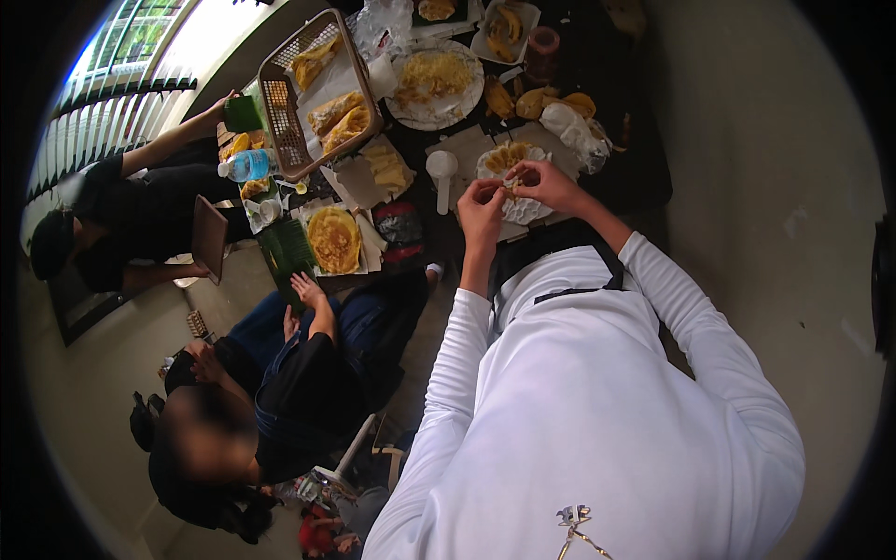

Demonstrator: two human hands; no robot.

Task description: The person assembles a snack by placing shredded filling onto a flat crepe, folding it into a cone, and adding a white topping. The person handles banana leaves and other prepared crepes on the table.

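Observation:
My left hand [481,207] and my right hand [546,183] meet above a white plate [519,210] on a dark table, fingertips pinching a small piece of yellow food [511,184] between them. More yellow food pieces [507,154] lie on the far side of that plate. My white sleeves run down from both hands to the lower edge.
A brown basket tray [286,121] with fried food, a white plate of yellow food [435,79], a water bottle [245,166], a white cup [441,168] and a flat yellow pancake [334,239] crowd the table. Two other seated people are at left, one resting a hand [306,287] near the pancake.

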